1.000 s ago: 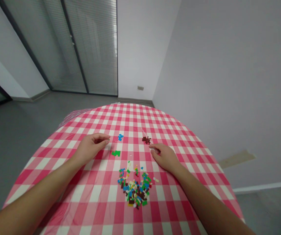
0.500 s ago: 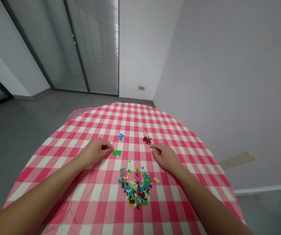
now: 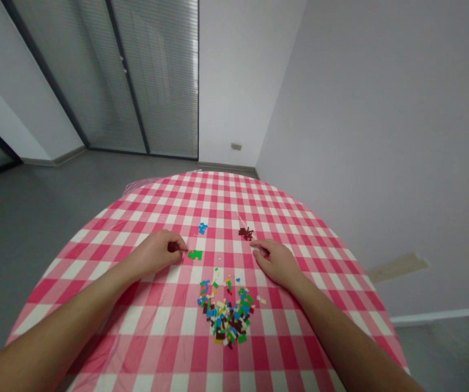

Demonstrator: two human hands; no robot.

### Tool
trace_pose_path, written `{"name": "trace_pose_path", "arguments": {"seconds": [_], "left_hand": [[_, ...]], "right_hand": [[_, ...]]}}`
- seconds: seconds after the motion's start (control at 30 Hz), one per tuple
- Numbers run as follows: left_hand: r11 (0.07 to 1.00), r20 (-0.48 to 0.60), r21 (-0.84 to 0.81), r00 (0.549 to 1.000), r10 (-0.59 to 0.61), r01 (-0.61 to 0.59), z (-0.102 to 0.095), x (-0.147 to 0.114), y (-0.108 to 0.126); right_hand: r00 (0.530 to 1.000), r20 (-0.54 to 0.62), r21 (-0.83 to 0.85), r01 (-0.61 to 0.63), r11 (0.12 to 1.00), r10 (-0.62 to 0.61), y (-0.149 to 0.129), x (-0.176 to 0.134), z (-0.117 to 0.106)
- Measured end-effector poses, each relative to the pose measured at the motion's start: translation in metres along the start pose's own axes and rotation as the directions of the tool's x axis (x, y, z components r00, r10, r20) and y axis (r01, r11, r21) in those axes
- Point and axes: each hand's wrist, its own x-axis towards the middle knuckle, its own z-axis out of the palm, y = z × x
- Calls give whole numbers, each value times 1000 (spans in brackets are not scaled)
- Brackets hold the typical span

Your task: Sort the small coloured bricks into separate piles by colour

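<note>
On the left of the table, my left hand (image 3: 158, 253) has thumb and fingertips pinched together beside a small cluster of green toy bricks (image 3: 195, 255). Whether anything sits in that pinch is too small to make out. My right hand (image 3: 275, 262) rests near a little heap of brown bricks (image 3: 245, 234), its curled thumb and index finger slightly apart and nothing visible between them. Just beyond the green bricks lies a group of blue bricks (image 3: 202, 228). Closer to me spreads a mixed pile of tiny bricks (image 3: 230, 318) in green, blue, brown, white and yellow.
A red-and-white checked cloth (image 3: 169, 348) covers the rounded table. Past its far edge are a glass partition with blinds (image 3: 160, 81) and a white wall (image 3: 242, 81). Another wall (image 3: 381, 136) runs close along the right side.
My left hand has drawn back slightly to the left from the green bricks. The cloth's far left edge has shifted a little. My right hand and the brick groups look unchanged.
</note>
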Motion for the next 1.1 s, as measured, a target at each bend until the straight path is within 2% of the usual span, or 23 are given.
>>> {"name": "trace_pose_path", "arguments": {"seconds": [0.17, 0.37, 0.67, 0.9, 1.0, 1.1], "left_hand": [[1000, 8, -4, 1000, 9, -9, 1, 0, 1], [994, -6, 112, 1000, 10, -9, 0, 3, 2], [985, -19, 136, 994, 109, -106, 3, 3, 1], [978, -15, 165, 991, 131, -126, 2, 3, -1], [973, -38, 169, 985, 167, -158, 0, 0, 4], [960, 17, 137, 969, 245, -245, 2, -8, 18]], "right_hand": [[1000, 6, -4, -4, 1000, 4, 0, 0, -1], [1000, -9, 6, 9, 1000, -9, 3, 0, 1], [1000, -9, 2, 20, 1000, -20, 2, 0, 1], [1000, -10, 1, 20, 1000, -20, 3, 1, 2], [1000, -11, -1, 17, 1000, -17, 3, 1, 2], [1000, -15, -2, 19, 1000, -19, 2, 1, 1]]}}
